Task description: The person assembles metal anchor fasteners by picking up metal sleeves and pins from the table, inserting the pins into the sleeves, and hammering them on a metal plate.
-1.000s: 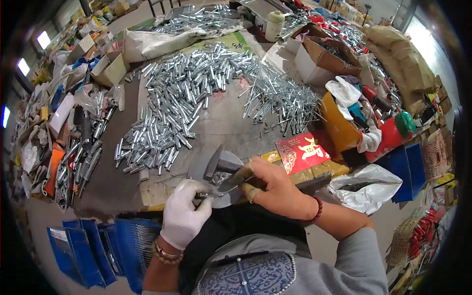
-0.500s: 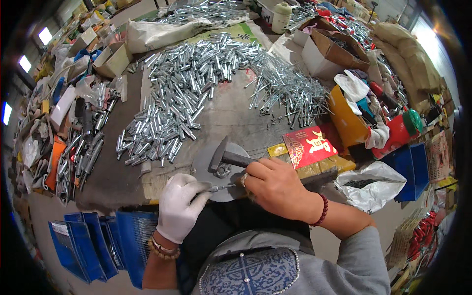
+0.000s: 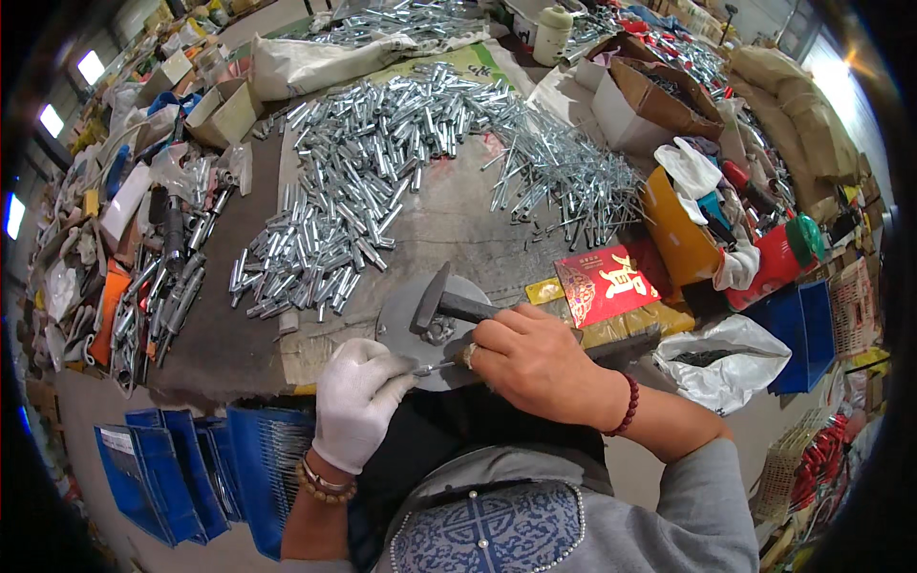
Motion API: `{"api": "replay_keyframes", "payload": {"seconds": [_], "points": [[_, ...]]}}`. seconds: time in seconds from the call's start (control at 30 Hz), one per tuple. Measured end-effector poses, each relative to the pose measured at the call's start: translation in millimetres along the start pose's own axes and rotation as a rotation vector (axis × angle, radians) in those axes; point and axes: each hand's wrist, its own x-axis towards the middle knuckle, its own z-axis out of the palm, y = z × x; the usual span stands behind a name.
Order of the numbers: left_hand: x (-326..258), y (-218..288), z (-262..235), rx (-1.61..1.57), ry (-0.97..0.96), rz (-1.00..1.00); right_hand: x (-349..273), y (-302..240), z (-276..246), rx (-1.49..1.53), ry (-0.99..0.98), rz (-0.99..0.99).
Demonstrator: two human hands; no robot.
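In a white glove, my left hand [image 3: 358, 406] pinches a small shiny metal pin piece [image 3: 435, 367] over the near part of a round grey metal plate [image 3: 394, 313]. My bare right hand [image 3: 544, 368] is closed round the handle of a hammer [image 3: 466, 307], whose head lies to the left above the plate. The right thumb and fingertips also reach the right end of the pin piece; their exact grip on it is hidden. Beside the hammer head, some small metal bits [image 3: 439, 330] sit on the plate.
Beyond the plate lie a heap of metal tubes [image 3: 353, 181] and a heap of thin pins [image 3: 564, 172]. A red card [image 3: 607, 286] and an open white sack [image 3: 731, 358] are at right. Blue bins [image 3: 263, 468] stand below the bench at left.
The whole view has shifted slightly. Both hands stay together over the plate, the pin piece and hammer still held, with the fingertips now a little closer together.
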Motion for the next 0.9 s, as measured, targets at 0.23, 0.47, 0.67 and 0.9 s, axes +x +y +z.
{"api": "replay_keyframes", "payload": {"seconds": [0.23, 0.47, 0.67, 0.9], "points": [[-3.4, 1.1, 2.2, -0.045, -0.025, -0.073, -1.2, -3.8, 3.0, 0.000, -0.048, -0.024], [2.4, 2.7, 4.8, -0.020, -0.017, -0.067, -0.8, 60.4, -26.1, -0.129, 0.207, 0.423], [-6.6, -2.0, 3.3, 0.073, -0.018, -0.022, 1.4, 96.3, -13.6, -0.230, 0.066, 0.479], [-12.8, -6.5, 7.5, -0.007, -0.029, 0.020, 3.2, 103.5, -1.0, -0.288, 0.039, 0.330]]}}
